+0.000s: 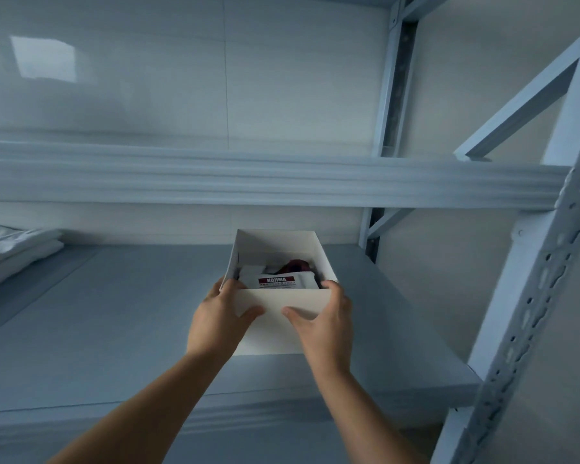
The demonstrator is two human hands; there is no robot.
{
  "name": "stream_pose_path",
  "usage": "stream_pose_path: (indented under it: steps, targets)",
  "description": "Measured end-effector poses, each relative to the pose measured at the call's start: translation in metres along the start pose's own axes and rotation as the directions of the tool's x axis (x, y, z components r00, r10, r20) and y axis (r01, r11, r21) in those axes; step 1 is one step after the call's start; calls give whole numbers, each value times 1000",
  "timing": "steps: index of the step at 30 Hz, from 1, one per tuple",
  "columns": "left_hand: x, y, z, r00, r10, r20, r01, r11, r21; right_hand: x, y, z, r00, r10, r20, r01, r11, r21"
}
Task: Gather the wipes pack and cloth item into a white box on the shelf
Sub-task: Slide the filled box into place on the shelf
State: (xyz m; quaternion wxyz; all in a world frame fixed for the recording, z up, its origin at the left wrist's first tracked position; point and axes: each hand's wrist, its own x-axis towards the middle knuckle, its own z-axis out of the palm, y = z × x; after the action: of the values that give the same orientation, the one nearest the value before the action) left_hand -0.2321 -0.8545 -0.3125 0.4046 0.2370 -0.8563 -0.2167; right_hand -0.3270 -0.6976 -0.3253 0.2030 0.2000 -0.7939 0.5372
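Okay, far left first: folded white linens (12, 251) stacked on the shelf board (114, 316), well apart from everything I care about. Moving right, my left hand (220, 318) is clamped on the near-left corner of the white box (282, 324), thumb across the front wall, fingers wrapped round the side. Box sits on the board just right of centre, open top, long axis running straight away from me toward the back wall. Inside it, the wipes pack (283, 281) lies flat against the near wall, red label strip facing up, and the cloth item (295, 265), dark red, is bunched just behind it, partly hidden by the pack. So both things look already in; I'd call the gathering done and what's left is settling the box on the shelf. My right hand (325, 318) grips the near-right corner the same way, thumb on the front face. Hands are apart, one per corner, both equally near, box dead ahead between them. Next move I'd judge is a straight push along that long axis, deeper in. Far right, the slotted upright post (529, 316) stands clear of the box's path.
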Motion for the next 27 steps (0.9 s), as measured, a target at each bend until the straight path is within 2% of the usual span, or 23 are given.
stream_pose_path:
  steps: [13, 16, 27]
  targets:
    - [-30, 9, -50, 999, -42, -35, 43, 998, 35, -29, -30, -18, 999, -45, 29, 45, 999, 15]
    - [-47, 6, -76, 997, -78, -11, 78, 996, 30, -55, -50, -27, 999, -32, 41, 31, 999, 14]
    - [-130, -13, -195, 997, -24, 77, 25, 1000, -15, -181, -139, -69, 999, 31, 11, -30, 997, -73]
